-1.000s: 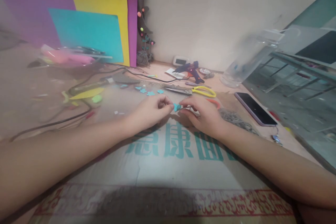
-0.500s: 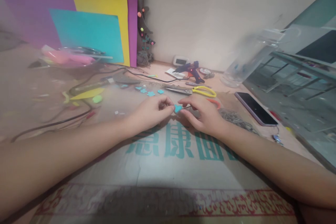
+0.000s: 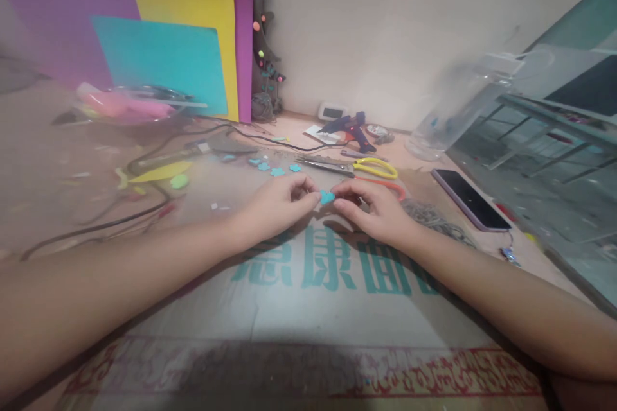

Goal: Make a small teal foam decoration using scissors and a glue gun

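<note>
A small teal flower-shaped piece (image 3: 327, 197) is between my two hands, above the printed cardboard (image 3: 289, 314). My left hand (image 3: 289, 205) pinches its left side between thumb and forefinger. On its right side, the thumb and forefinger of my right hand (image 3: 369, 205) are closed on the piece's edge. Several more teal flower pieces (image 3: 277, 172) lie just beyond my left hand. Scissors (image 3: 373, 168) with yellow and orange handles lie beyond my right hand, blades pointing left.
A dark glue gun (image 3: 354, 131) with its cord lies at the back. To the right are a phone (image 3: 471, 199), grey twine (image 3: 436, 221) and a clear bottle (image 3: 443, 112). Coloured sheets (image 3: 168, 64) stand at the back left, behind a pink bundle (image 3: 125, 106).
My right hand's fingers have closed in on the teal piece, and the thin dark thing seen by them before no longer shows. The orange scissor handle is more exposed. My left hand is nearly still.
</note>
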A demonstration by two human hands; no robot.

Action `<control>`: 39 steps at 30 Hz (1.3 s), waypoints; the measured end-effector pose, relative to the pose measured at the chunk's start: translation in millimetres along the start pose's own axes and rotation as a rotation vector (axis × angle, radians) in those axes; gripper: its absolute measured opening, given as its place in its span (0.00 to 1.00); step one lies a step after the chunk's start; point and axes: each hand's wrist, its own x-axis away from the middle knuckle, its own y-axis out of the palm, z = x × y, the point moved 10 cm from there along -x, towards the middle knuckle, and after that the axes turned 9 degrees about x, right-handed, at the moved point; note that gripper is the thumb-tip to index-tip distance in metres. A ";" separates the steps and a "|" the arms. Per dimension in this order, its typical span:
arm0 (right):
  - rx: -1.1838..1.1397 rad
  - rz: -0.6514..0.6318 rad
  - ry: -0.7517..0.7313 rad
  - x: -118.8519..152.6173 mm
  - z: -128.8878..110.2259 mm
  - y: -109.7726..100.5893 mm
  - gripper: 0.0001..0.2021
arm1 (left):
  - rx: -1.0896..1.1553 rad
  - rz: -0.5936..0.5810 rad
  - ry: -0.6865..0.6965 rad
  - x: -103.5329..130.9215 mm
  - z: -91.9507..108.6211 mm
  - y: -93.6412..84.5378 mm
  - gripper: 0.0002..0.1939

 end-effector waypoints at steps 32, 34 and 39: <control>-0.261 -0.209 0.201 0.5 5.1 24.4 0.08 | -0.200 -0.011 0.101 3.9 16.8 2.6 0.08; -0.248 -0.203 0.192 0.0 4.6 24.9 0.07 | -0.207 -0.010 0.109 3.6 16.7 2.3 0.09; -0.196 -0.181 0.151 -1.9 2.1 23.6 0.05 | -0.212 -0.007 0.108 3.1 15.2 2.0 0.09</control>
